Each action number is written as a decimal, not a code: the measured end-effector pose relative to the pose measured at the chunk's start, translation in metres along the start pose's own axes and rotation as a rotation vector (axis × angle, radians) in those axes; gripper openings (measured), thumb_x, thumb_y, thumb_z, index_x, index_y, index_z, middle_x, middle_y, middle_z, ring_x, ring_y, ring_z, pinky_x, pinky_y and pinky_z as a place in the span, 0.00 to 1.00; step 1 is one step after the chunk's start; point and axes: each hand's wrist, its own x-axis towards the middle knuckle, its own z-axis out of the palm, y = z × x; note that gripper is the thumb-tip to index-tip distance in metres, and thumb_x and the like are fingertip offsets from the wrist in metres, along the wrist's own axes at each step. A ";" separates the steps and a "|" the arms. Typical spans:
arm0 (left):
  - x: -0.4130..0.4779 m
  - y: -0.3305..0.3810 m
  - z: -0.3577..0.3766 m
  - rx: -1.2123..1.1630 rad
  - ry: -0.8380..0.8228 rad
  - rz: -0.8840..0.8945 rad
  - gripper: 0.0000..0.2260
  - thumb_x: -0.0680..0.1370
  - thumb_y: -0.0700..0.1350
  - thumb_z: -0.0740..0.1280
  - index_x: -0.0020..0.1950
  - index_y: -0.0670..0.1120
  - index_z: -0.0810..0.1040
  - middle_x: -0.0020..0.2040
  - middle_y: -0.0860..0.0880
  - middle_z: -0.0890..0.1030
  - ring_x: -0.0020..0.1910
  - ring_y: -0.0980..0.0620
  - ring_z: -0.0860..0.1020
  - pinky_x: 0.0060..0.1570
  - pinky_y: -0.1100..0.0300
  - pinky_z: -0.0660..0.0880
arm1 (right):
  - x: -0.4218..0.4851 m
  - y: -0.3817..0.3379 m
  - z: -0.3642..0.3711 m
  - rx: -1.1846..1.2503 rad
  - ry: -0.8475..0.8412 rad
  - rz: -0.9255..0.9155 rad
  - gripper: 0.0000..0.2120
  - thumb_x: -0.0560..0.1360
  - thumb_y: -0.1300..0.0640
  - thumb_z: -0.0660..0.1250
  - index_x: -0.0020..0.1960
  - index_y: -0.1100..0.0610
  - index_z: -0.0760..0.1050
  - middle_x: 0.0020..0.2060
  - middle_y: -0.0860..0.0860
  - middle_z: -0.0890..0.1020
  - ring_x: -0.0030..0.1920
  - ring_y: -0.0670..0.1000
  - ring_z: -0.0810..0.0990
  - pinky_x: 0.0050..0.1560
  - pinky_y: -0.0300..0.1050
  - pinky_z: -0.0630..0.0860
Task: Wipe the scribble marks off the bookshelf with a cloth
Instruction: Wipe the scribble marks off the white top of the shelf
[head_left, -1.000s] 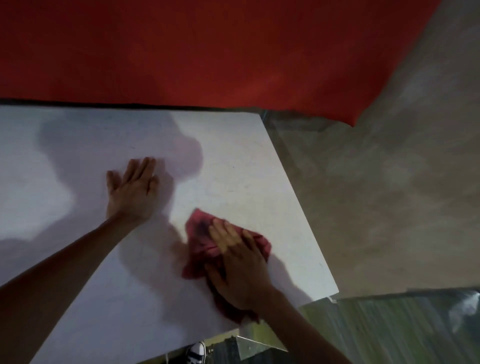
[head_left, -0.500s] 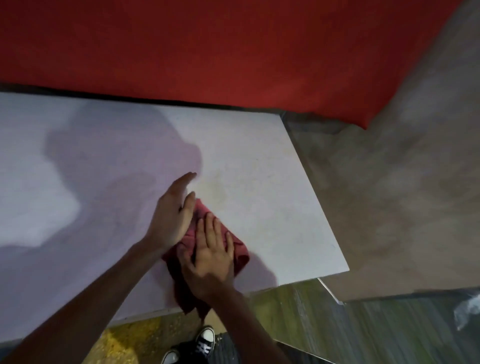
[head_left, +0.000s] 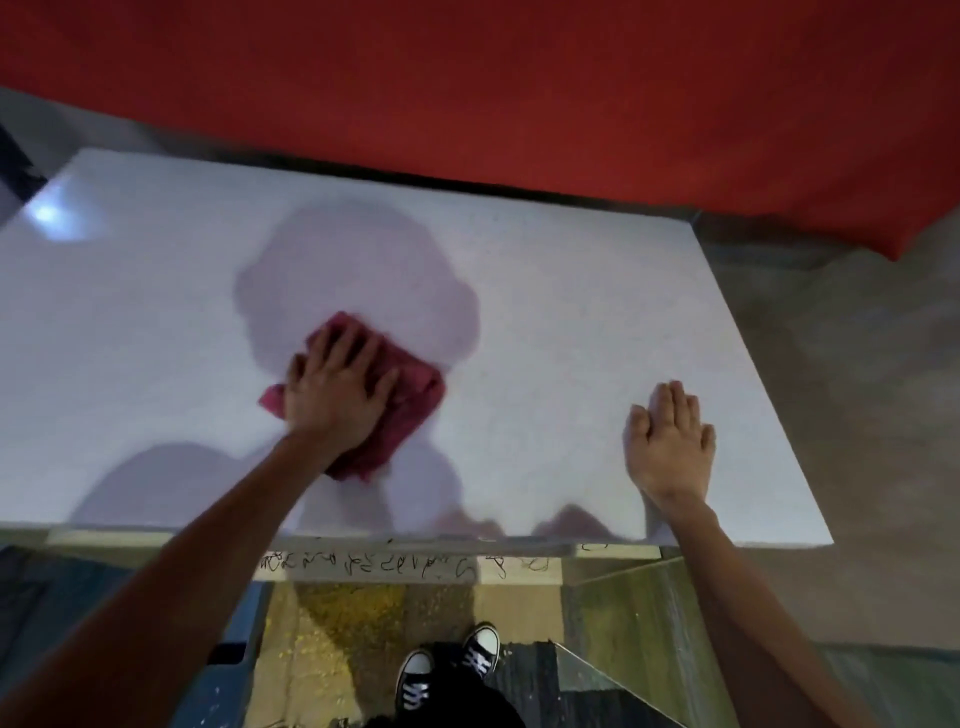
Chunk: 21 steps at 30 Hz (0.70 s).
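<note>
Nearest, scribble marks (head_left: 374, 564) were seen unwiped along the front edge of the bookshelf (head_left: 571, 312); beyond them, the right hand (head_left: 670, 447) was laid flat and empty on its top. Within 1 second the cloth (head_left: 410, 395) had been passed to the left hand (head_left: 335, 395) and was pressed mid-top under its spread fingers; the edge marks were judged still outstanding.

On the bookshelf (head_left: 571, 312) top, the left hand (head_left: 337, 387) lies on the cloth (head_left: 418, 392), the right hand (head_left: 670, 441) lies flat well to its right, and scribble marks (head_left: 363, 564) run along the front edge below.
</note>
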 end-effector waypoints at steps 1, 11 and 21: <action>0.004 -0.017 -0.008 0.006 -0.012 -0.113 0.26 0.80 0.59 0.51 0.75 0.50 0.65 0.77 0.48 0.60 0.76 0.43 0.56 0.71 0.42 0.53 | 0.000 -0.001 0.001 -0.004 0.002 0.010 0.26 0.83 0.49 0.44 0.78 0.57 0.47 0.78 0.51 0.47 0.77 0.52 0.43 0.75 0.52 0.41; -0.069 0.099 0.024 0.168 -0.150 0.295 0.38 0.72 0.59 0.27 0.79 0.49 0.48 0.79 0.49 0.49 0.78 0.46 0.46 0.72 0.42 0.38 | -0.004 0.002 0.005 -0.034 0.000 0.018 0.27 0.82 0.47 0.42 0.79 0.55 0.45 0.78 0.49 0.46 0.77 0.50 0.43 0.75 0.52 0.41; -0.047 0.003 0.005 0.046 0.059 -0.249 0.35 0.75 0.57 0.37 0.78 0.41 0.54 0.78 0.42 0.53 0.76 0.40 0.52 0.74 0.42 0.48 | -0.004 -0.005 0.005 -0.020 0.048 0.046 0.26 0.82 0.48 0.44 0.78 0.54 0.50 0.78 0.49 0.50 0.77 0.51 0.47 0.74 0.55 0.45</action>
